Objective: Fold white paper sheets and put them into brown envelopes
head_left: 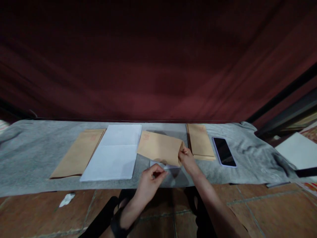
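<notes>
My right hand (187,159) grips the open end of a brown paper envelope (159,147), which lies tilted above the grey cloth with small red print at its left end. My left hand (150,181) is just below the envelope, thumb and forefinger pinched together; whatever they hold, if anything, is too small to make out. Partly under the envelope, beside the left fingertips, shows a white sheet of paper (154,163), most of it hidden.
On the grey cloth (22,158) to the left lie a stack of creased white paper (116,153) and brown envelopes (79,153). More brown envelopes (201,142) and a phone (225,152) are at the right. Behind hangs a dark red curtain (158,82); tiled floor (260,211) lies below.
</notes>
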The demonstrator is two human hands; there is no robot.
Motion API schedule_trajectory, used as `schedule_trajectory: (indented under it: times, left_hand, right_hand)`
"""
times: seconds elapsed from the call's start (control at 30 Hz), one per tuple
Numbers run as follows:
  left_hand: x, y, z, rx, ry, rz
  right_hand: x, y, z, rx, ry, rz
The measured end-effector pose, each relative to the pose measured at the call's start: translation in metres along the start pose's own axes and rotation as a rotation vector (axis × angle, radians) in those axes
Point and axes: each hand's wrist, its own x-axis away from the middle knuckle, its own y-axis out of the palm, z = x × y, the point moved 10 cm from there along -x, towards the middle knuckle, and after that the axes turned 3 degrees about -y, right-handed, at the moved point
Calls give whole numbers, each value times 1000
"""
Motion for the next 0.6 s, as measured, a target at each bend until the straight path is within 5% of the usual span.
schedule_trajectory:
  times: [0.1,0.17,0.37,0.6]
  left_hand:
    - [11,-6,47,-630,439,97]
    - [8,-8,50,-897,526,127]
    - [-8,-6,19,-1006,466,-48]
    - [-16,-5,24,-1064,463,-11]
  right_hand:
    - [8,8,5,-66,112,-154]
    - [16,13,7,-42,172,-267]
    - [23,16,10,65,229,-440]
    - [12,-3,0,116,149,-320]
